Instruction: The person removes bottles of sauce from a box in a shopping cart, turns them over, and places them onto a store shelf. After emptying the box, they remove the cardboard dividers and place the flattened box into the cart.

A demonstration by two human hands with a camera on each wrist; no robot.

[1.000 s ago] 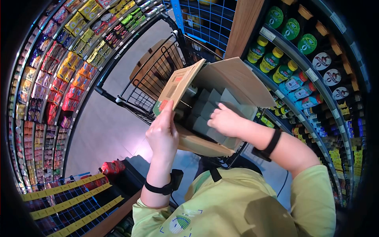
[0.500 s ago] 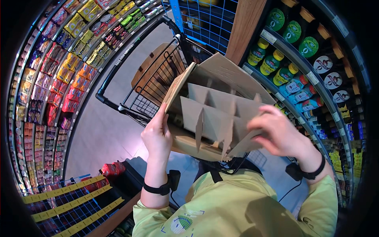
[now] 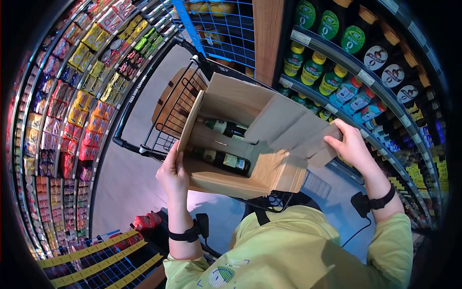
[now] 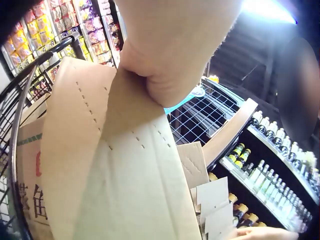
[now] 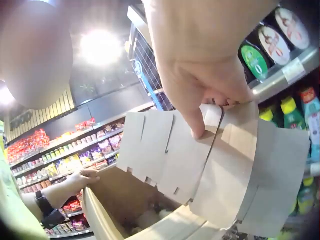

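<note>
An open cardboard box [image 3: 219,182] stands at the cart in front of me, two dark glass bottles lying inside: an upper bottle [image 3: 226,128] and a lower bottle [image 3: 225,160]. My left hand [image 3: 172,174] grips the box's left side flap, thumb on one face; the left wrist view shows that flap [image 4: 125,170] close up. Over the box's right side, my right hand [image 3: 352,144] pinches the end of a grey-brown cardboard divider [image 3: 288,120]. Its slotted panels hang partly folded together in the right wrist view, with the thumb [image 5: 198,131] pressed on one panel.
The black wire shopping cart [image 3: 166,115] is under and behind the box. Shelves of sauce bottles [image 3: 329,82] rise close on the right, and snack shelves [image 3: 72,120] curve along the left. A blue wire rack with yellow strips [image 3: 96,257] stands at lower left.
My right hand was inside the box, then drew the divider up and to the right, where its spread cells have folded flatter. The bottles now show. My left hand stays on the flap.
</note>
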